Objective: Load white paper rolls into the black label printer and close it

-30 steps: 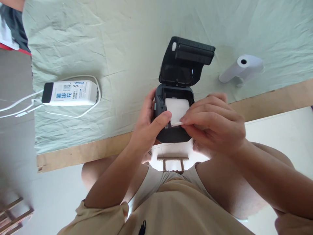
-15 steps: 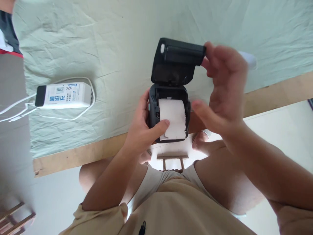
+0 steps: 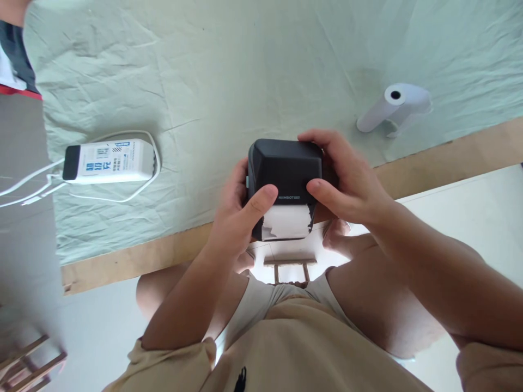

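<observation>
And here it is, the boxy black plastic label printer (image 3: 294, 169), gripped between both my hands at the near edge of the table! My left hand (image 3: 239, 215) wraps the printer's left side, thumb pressed on the lid beside the pale lettering. My right hand (image 3: 347, 179) takes the right side, fingers curled over the far corner, thumb on the lid's near right corner. A two-handed hold, each hand closed around its half of the casing. The lid lies down over the body; whether it is latched, I can't tell. Out from under it, on my side of the printer, comes a flat white paper strip (image 3: 286, 224) with a ragged right edge!

Beyond the printer and to its right, a white paper roll with a dark core (image 3: 378, 110) lies on its side, its loose end trailing. Well to the printer's left sits a white oblong power strip with blue print and a black end (image 3: 114, 161), white cable looped around it. Beneath both spreads a creased pale green cloth (image 3: 220, 81).
</observation>
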A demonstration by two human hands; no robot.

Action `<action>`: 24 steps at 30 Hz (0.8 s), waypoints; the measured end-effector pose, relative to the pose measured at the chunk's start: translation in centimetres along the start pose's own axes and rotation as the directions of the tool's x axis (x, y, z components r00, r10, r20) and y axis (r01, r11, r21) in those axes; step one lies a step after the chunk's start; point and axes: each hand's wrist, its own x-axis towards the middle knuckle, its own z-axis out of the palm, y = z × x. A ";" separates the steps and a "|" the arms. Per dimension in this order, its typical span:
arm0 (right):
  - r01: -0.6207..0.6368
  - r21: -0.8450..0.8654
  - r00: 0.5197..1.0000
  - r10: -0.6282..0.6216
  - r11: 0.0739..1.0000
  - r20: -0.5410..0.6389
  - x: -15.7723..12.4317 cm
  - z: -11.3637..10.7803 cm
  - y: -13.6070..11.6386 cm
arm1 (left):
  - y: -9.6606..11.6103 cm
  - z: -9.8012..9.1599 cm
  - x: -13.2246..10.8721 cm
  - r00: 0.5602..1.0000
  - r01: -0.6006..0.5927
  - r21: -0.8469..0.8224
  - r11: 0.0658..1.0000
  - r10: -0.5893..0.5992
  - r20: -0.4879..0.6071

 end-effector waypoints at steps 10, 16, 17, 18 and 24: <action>0.006 0.050 0.997 -0.010 0.999 0.078 0.1 -0.1 0.6 | -0.1 -0.5 0.3 0.998 0.059 -0.015 0.998 -0.059 -0.003; -0.069 0.114 0.994 0.058 0.991 0.097 0.1 -0.2 -0.1 | -1.2 -0.4 1.1 0.997 -0.072 -0.184 0.980 0.071 -0.015; -0.055 0.107 0.995 0.046 0.993 0.087 0.1 -0.2 -0.2 | -1.3 -0.5 1.2 0.997 -0.075 -0.195 0.978 0.071 -0.026; -0.039 0.093 0.998 0.034 0.995 0.061 0.1 -0.2 -0.3 | -1.4 -0.4 1.2 0.996 -0.081 -0.205 0.975 0.073 -0.046; -0.053 0.049 0.993 0.058 0.997 -0.101 -0.2 0.0 -0.4 | -1.2 0.2 1.7 0.966 -0.025 -0.302 0.953 -0.055 -0.254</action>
